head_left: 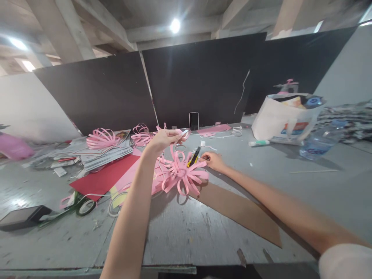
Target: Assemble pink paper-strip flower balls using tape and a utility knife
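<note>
My left hand [167, 138] is raised above the work surface, its fingertips pinched on a curled pink-and-white strip [184, 134]. Below it lies a pink paper flower [181, 172] made of many looped strips. My right hand [214, 161] rests on the surface just right of the flower with fingers curled in; whether anything is between them is hidden. Close to those fingers, a black-and-yellow utility knife [194, 157] lies tilted against the flower's far side. A long brown cardboard strip [241, 211] extends from under the flower toward the lower right.
More pink loop flowers [101, 138] sit on stacked papers [107, 155] at left, by red paper [104, 176] and a tape roll [86, 207]. A phone [193, 121] stands at the back. Right are a marker [259, 143], a white bag [279, 120] and a water bottle [322, 141].
</note>
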Action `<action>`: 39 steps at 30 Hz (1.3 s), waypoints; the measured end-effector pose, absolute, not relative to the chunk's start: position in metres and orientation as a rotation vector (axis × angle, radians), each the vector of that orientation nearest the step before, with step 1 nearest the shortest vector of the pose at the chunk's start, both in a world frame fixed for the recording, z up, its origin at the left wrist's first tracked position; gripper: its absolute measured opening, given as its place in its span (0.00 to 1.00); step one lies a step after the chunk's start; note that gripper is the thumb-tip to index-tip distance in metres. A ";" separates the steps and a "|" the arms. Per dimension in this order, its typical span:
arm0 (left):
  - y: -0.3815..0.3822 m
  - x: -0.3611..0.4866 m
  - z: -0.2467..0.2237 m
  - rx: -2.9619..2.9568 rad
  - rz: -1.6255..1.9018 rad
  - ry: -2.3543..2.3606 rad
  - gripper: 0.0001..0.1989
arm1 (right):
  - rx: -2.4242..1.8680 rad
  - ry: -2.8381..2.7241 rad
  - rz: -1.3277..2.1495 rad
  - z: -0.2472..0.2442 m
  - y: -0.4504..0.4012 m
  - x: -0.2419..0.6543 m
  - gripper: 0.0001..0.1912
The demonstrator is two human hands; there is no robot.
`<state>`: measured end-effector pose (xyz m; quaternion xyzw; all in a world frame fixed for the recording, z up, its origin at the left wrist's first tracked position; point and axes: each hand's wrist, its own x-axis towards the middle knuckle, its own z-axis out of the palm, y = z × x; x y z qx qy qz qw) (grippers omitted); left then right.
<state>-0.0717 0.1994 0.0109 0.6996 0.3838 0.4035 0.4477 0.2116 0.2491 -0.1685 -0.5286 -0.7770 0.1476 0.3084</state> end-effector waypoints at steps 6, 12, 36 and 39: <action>0.199 -0.069 0.010 1.693 0.994 0.960 0.09 | -1.220 -2.129 0.416 -0.170 0.250 0.211 0.13; 0.199 -0.070 0.011 1.687 1.008 0.991 0.10 | -1.041 -2.228 0.571 -0.163 0.246 0.210 0.16; 0.200 -0.067 0.008 1.762 0.983 0.996 0.10 | -1.605 -1.824 0.391 -0.160 0.282 0.241 0.13; 0.202 -0.066 0.006 1.738 0.989 0.986 0.10 | -1.566 -1.663 0.514 -0.161 0.285 0.244 0.15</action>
